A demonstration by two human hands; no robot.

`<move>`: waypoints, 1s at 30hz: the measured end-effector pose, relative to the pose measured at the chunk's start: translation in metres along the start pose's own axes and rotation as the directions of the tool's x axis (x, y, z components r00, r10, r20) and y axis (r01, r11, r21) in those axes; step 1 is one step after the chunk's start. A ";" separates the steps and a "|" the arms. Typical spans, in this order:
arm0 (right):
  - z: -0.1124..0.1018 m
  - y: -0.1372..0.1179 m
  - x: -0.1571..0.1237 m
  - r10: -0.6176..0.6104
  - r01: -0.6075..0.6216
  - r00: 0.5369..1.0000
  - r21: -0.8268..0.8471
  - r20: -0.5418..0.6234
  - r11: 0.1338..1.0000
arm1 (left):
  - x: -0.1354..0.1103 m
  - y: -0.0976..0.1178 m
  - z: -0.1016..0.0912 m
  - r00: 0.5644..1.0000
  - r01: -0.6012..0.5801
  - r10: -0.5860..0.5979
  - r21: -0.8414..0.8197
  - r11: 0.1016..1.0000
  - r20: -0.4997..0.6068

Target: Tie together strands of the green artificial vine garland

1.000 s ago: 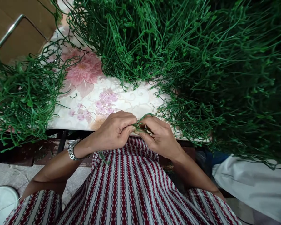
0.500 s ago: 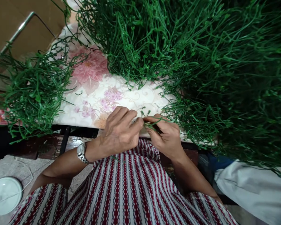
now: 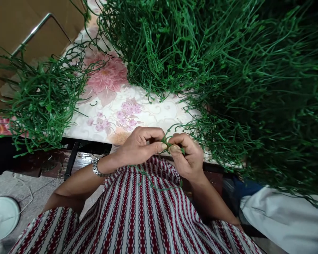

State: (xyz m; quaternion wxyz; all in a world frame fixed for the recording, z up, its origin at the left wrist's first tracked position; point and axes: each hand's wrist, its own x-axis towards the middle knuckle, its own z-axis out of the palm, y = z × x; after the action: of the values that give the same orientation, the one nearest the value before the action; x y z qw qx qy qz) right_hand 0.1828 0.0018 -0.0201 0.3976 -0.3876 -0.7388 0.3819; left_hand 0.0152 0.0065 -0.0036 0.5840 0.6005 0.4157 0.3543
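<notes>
My left hand (image 3: pixel 139 148), a metal watch on its wrist, pinches thin green plant stems (image 3: pixel 167 141) between thumb and forefinger. Against it, my right hand (image 3: pixel 188 157) pinches the same stems, with the fingertips of both hands almost touching. Whether the stems look plastic or natural I cannot tell. A curved strand rises above the fingers, and a loose green strand (image 3: pixel 159 188) lies on the striped garment (image 3: pixel 143 218) below. The fingers hide most of what they grip.
A large heap of green stems (image 3: pixel 169 46) covers the back and right of the floral cloth (image 3: pixel 153 109). A smaller pile (image 3: pixel 46 102) lies at the left, by a bent metal bar (image 3: pixel 31 33). Below left is a white round object (image 3: pixel 4 217); pale fabric (image 3: pixel 283 215) is at lower right.
My left hand has turned so its thumb shows, and both hands now pinch the stems tip to tip. A longer loose strand now shows on the garment. The view has shifted slightly.
</notes>
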 end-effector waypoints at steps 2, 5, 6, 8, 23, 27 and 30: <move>-0.004 0.001 0.002 0.009 -0.011 0.993 0.021 0.115 1.000 | 0.000 -0.002 -0.003 0.995 0.060 -0.056 -0.052 0.997 0.082; -0.009 0.001 0.004 0.014 -0.019 0.976 0.020 0.218 1.000 | -0.001 -0.004 -0.005 0.984 0.081 -0.080 -0.001 0.997 0.160; -0.010 0.001 0.005 0.016 -0.021 0.973 0.020 0.229 1.000 | -0.001 -0.005 -0.005 0.982 0.073 -0.078 0.034 0.997 0.171; -0.011 0.002 0.005 0.011 -0.025 0.970 0.057 0.241 0.998 | -0.001 -0.006 -0.005 0.979 0.033 -0.049 0.084 0.996 0.198; -0.001 0.014 -0.004 0.055 -0.409 0.851 0.592 0.523 0.694 | -0.011 -0.021 -0.001 0.845 0.382 -0.229 -0.244 0.891 0.484; -0.001 0.015 -0.009 -0.010 -0.482 0.823 0.708 0.568 0.516 | -0.012 -0.020 -0.004 0.863 0.378 -0.170 -0.384 0.842 0.476; -0.008 0.018 -0.012 0.042 -0.438 0.868 0.724 0.494 0.533 | -0.011 -0.018 -0.008 0.899 0.303 -0.117 -0.409 0.861 0.422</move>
State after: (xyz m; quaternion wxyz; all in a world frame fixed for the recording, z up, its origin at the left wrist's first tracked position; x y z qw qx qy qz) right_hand 0.1991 0.0009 -0.0359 0.3044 -0.1680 -0.4813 0.8047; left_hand 0.0018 -0.0009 -0.0205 0.8159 0.4505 0.2606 0.2520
